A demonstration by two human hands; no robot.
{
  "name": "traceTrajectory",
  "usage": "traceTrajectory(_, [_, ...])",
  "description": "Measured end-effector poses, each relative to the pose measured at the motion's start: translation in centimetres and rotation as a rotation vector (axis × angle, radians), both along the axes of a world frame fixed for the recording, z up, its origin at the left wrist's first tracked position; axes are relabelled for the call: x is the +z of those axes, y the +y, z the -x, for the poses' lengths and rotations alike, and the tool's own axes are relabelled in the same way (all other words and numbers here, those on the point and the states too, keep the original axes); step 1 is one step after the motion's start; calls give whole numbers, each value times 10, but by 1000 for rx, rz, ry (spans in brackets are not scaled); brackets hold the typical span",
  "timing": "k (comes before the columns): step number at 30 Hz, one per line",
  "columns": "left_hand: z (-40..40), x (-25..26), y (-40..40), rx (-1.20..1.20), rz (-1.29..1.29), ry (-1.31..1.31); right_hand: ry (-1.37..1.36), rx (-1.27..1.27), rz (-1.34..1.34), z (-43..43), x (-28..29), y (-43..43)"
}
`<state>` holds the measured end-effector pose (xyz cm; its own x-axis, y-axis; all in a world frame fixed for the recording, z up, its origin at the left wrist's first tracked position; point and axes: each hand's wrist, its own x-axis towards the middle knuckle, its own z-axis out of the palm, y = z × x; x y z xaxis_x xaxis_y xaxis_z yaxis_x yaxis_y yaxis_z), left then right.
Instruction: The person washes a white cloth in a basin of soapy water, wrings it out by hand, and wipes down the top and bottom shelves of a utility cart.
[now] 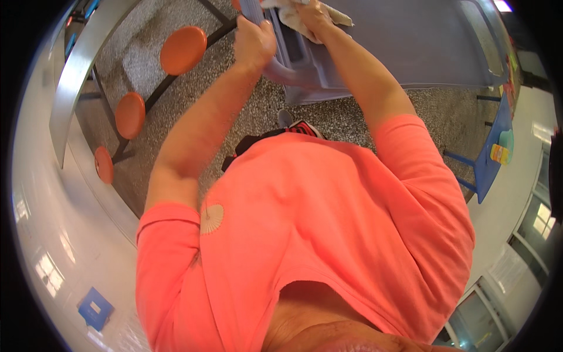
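Note:
My left hand (255, 42) is wrapped around the grey plastic handle (285, 75) of a utility cart. The cart's flat grey top (396, 48) spreads out to the right of that handle. Bunched in my right hand (313, 18) is a white cloth (294, 20), which lies against the cart top close to the handle. Beside the handle runs a recessed tray (294, 46) moulded into the cart. The upper picture edge cuts off part of the cloth and the cart's far side.
Left of me stands a metal-edged table (72, 83) with orange round stools (183, 50) on dark bars. A blue table (492, 149) at right carries a yellow-labelled container (499, 154). My shoes (303, 127) are on the speckled floor (259, 103). A blue sign (95, 309) hangs on the wall.

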<state>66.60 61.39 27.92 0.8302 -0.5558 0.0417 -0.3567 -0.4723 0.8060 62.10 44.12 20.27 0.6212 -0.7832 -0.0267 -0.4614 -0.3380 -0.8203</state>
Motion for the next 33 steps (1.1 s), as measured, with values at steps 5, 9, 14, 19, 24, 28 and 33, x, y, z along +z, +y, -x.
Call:
traceTrajectory(5, [49, -8, 34, -363, 327, 311, 232, 110, 304, 52, 12, -10])
traceTrajectory(9, [62, 15, 88, -773, 109, 442, 354, 211, 125, 128, 29, 6])
traceTrajectory(14, [7, 29, 145, -855, -136, 412, 607, 136, 121, 210, 66, 61])
traceTrajectory(19, [-60, -2, 189, -707, -208, 499, 569, 198, 239, 268, 51, 103])
traceTrajectory(24, [-54, 7, 131, -761, -148, 515, 445, 305, 390, 263, 34, 104])
traceTrajectory(28, [-48, 35, 63, -939, -233, 495, 398, 282, 347, 159, 40, 99])
traceTrajectory(33, [-55, 41, 20, -1092, -382, 474, 288, 298, 311, 102, 19, 58])
